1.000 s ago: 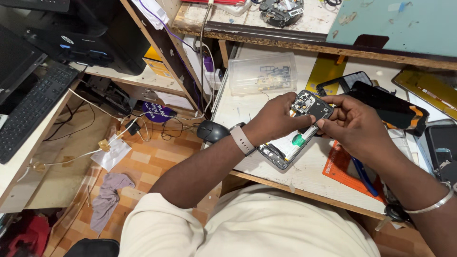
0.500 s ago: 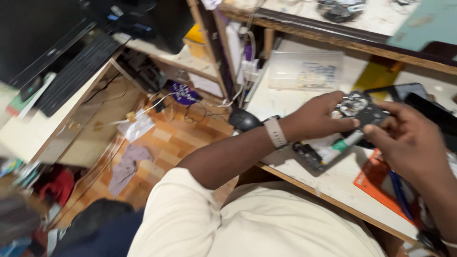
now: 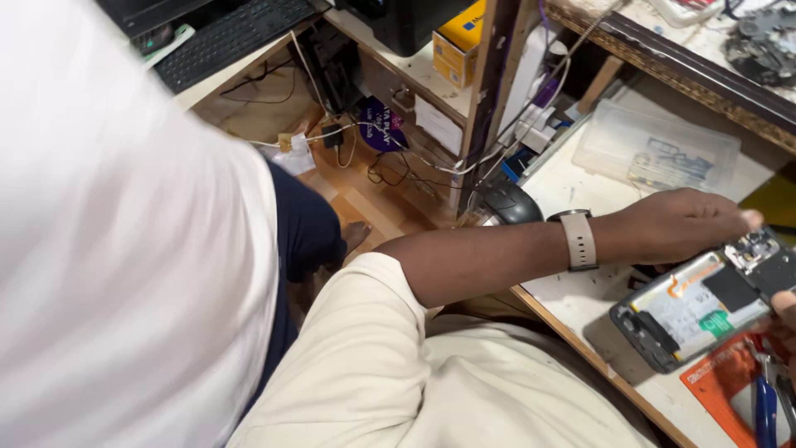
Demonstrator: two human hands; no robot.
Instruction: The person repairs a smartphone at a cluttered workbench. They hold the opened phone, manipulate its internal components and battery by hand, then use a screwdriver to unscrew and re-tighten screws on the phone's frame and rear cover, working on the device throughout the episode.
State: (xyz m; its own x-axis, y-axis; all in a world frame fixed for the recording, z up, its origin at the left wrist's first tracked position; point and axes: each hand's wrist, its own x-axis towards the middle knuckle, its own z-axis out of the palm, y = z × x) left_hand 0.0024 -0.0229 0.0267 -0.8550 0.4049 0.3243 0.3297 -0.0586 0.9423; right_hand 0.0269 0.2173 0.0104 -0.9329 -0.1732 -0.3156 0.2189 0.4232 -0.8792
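A white-shirted person now fills the left, hiding the floor seen before. The view has swung left: keyboard, mouse, clear box. The left hand rests fingers-down on the opened phone on the tabletop. The right hand has slid to the edge; its grip cannot be told.

Your left hand wears a beige strap wristband and rests by the opened dark-grey phone, whose inside shows silver-white with an orange strip and a green tab. To the near right lies an orange mat with blue-handled pliers. Far off sit a black keyboard, a yellow box and a clear plastic tray; your sleeve is cream.
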